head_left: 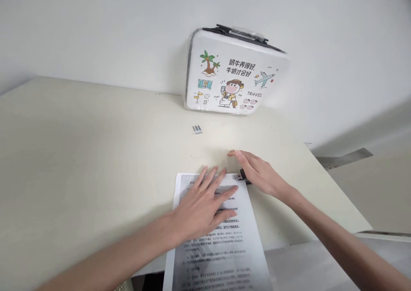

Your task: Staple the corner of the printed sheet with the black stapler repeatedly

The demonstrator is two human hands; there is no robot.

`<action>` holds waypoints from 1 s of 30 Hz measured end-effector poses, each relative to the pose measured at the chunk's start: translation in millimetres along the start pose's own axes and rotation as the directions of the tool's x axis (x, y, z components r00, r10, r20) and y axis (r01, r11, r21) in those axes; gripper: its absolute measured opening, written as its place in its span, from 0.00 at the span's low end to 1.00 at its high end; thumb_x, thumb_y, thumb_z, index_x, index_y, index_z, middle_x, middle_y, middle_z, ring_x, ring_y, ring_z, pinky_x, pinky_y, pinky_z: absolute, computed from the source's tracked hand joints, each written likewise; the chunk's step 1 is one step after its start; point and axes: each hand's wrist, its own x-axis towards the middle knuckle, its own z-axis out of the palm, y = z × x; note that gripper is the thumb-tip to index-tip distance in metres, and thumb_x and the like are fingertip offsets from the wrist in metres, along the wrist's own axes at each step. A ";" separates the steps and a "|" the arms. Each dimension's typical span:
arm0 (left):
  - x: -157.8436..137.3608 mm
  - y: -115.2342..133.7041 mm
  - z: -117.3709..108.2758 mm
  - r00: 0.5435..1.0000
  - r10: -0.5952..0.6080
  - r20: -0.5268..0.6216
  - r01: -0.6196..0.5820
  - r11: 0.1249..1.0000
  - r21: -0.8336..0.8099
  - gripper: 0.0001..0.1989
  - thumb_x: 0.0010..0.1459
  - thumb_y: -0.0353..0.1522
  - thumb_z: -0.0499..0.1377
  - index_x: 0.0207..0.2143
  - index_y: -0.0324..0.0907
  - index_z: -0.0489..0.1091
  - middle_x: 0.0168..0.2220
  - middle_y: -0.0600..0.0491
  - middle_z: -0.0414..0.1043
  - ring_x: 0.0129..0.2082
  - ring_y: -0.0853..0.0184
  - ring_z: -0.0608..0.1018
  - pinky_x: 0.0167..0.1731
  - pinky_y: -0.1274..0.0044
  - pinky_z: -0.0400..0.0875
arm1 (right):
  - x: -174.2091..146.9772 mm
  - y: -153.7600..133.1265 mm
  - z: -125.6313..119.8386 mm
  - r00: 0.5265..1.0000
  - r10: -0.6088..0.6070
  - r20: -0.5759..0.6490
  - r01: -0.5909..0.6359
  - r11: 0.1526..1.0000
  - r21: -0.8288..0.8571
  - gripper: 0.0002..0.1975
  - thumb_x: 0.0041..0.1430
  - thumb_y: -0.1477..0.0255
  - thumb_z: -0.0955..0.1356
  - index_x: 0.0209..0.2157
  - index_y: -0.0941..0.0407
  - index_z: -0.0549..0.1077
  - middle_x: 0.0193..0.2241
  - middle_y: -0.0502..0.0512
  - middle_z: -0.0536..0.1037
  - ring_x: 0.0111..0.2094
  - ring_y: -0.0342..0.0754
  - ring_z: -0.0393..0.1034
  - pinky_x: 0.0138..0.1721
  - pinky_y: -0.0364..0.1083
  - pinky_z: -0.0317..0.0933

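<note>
My left hand (pixel 204 207) lies flat on a printed sheet of paper (pixel 221 252), fingers spread, near the page's top edge. At the paper's upper right corner, a dark stapler (pixel 243 175) reaches over the edge with its metal tip on the page. My right hand (pixel 261 173) is on top of the stapler, which is mostly hidden under the palm; the index finger reaches out past it. Beyond the hands lies a small group of staple strips (pixel 197 130). The lower end of the paper hangs past the table's near edge.
A white case (pixel 236 74) with cartoon prints and a black handle stands against the wall at the back of the pale table (pixel 96 162). The table's right edge slants down toward the lower right. Something dark shows below the near edge.
</note>
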 end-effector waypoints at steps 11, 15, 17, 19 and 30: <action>1.5 2.3 6.5 0.999 -0.013 -0.031 0.011 0.999 -0.037 0.28 0.73 0.51 0.52 0.69 0.51 0.65 0.75 0.47 0.55 0.76 0.47 0.53 0.74 0.50 0.46 | 1.1 0.1 6.9 0.999 0.040 -0.037 -0.042 0.998 -0.041 0.31 0.75 0.46 0.52 0.52 0.45 0.80 0.62 0.52 0.78 0.61 0.64 0.71 0.58 0.60 0.64; 1.3 2.2 6.8 1.000 -0.015 -0.008 0.015 0.999 -0.039 0.29 0.74 0.51 0.51 0.69 0.50 0.65 0.75 0.45 0.54 0.76 0.45 0.52 0.73 0.48 0.46 | 1.1 -2.4 7.9 0.997 0.070 -0.025 -0.072 0.994 -0.077 0.32 0.76 0.48 0.51 0.51 0.46 0.79 0.61 0.53 0.78 0.59 0.64 0.72 0.56 0.59 0.64; 1.3 2.1 7.3 1.000 -0.019 -0.008 0.018 0.999 -0.040 0.29 0.74 0.52 0.50 0.69 0.51 0.65 0.75 0.46 0.54 0.76 0.45 0.52 0.73 0.48 0.47 | 0.9 -3.3 8.6 0.998 0.056 -0.039 -0.059 0.995 -0.084 0.32 0.76 0.48 0.51 0.49 0.46 0.79 0.58 0.54 0.80 0.57 0.63 0.73 0.53 0.58 0.65; 1.4 2.0 7.8 1.000 -0.018 -0.015 0.018 0.999 -0.039 0.28 0.74 0.52 0.50 0.69 0.52 0.65 0.76 0.47 0.53 0.77 0.46 0.52 0.73 0.48 0.48 | 0.8 -4.0 9.4 0.998 0.042 -0.056 -0.047 0.995 -0.090 0.32 0.76 0.48 0.51 0.47 0.46 0.80 0.54 0.55 0.81 0.55 0.62 0.75 0.50 0.56 0.66; 1.9 2.1 8.2 1.000 -0.005 -0.009 0.005 1.000 -0.025 0.29 0.74 0.52 0.50 0.69 0.50 0.64 0.75 0.45 0.53 0.76 0.45 0.52 0.73 0.48 0.47 | 1.5 -10.0 12.4 0.997 0.049 -0.063 -0.061 0.980 -0.192 0.32 0.76 0.50 0.49 0.42 0.48 0.78 0.53 0.54 0.82 0.51 0.58 0.76 0.49 0.54 0.68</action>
